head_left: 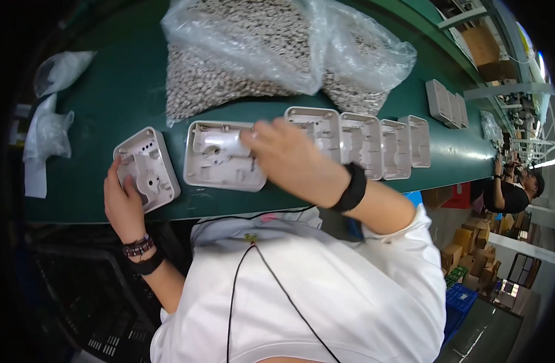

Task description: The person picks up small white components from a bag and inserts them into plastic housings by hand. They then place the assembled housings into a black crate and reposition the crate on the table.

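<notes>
White plastic housing [224,156] lies open side up on the green conveyor belt [120,91], near its front edge. Right hand [289,158] reaches across from the right, palm down, fingers curled together with the tips pressed onto the housing's right inner part; cannot tell if anything small is pinched. Black band on that wrist. Second housing [147,168] sits tilted just left of the first. Left hand [121,202] rests flat against its near-left edge, fingers spread loosely, beaded bracelet on the wrist. Row of more housings [374,145] continues right. Clear bag of small parts [277,48] lies behind.
</notes>
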A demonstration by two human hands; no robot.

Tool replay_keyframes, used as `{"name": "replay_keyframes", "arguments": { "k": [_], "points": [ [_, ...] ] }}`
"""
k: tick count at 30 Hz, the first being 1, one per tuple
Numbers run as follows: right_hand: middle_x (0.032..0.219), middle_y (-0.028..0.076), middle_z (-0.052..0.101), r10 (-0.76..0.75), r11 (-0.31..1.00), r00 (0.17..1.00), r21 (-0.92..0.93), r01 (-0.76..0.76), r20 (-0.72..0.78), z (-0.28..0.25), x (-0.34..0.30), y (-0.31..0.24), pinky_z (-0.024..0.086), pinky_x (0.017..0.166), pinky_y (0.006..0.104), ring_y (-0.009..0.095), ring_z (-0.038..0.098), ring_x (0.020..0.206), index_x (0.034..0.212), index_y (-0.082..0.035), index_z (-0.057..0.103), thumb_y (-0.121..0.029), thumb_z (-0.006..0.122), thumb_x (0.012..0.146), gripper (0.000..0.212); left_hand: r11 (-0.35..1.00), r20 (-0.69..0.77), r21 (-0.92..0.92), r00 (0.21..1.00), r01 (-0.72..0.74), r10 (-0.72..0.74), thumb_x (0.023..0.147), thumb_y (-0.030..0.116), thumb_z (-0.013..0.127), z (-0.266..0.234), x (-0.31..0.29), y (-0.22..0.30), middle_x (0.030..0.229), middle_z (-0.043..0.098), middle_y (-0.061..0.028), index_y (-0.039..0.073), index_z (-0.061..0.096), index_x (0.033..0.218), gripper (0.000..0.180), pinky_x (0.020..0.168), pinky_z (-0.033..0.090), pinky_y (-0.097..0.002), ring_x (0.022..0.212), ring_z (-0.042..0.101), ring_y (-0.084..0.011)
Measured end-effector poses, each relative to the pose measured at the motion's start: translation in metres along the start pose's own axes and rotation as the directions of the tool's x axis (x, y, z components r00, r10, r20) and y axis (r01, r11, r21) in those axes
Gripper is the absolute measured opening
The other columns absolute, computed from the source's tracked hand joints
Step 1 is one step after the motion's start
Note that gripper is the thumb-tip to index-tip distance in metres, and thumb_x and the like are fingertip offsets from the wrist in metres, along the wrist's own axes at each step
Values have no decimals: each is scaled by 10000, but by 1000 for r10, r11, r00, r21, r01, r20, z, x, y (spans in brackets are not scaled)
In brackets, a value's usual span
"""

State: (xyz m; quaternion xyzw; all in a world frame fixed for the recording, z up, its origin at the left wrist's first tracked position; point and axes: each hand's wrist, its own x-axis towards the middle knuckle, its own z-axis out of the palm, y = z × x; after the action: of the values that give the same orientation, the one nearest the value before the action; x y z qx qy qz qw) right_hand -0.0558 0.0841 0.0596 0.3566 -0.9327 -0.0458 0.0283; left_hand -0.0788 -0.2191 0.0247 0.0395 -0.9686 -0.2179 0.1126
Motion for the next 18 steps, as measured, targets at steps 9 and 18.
{"name": "replay_keyframes", "arguments": {
  "k": [9,18],
  "points": [
    [1229,154,485,210,978,971,5,-210,-116,12,30,-20,401,890,375,259,489,1083,1165,17,530,-204,604,753,473,982,74,-90,984,166,-160,867,94,540,-7,16,-5,1101,600,-137,107,558,1183,316,785,465,-361,947,584,-317],
    [1307,178,434,177,983,959,-9,-184,-221,4,1,-11,354,986,418,319,404,1229,1213,-8,508,-338,686,711,627,943,247,-265,932,-200,267,863,111,557,6,-12,47,1114,575,-168,67,519,1234,375,817,453,-357,956,572,-325]
  ]
}}
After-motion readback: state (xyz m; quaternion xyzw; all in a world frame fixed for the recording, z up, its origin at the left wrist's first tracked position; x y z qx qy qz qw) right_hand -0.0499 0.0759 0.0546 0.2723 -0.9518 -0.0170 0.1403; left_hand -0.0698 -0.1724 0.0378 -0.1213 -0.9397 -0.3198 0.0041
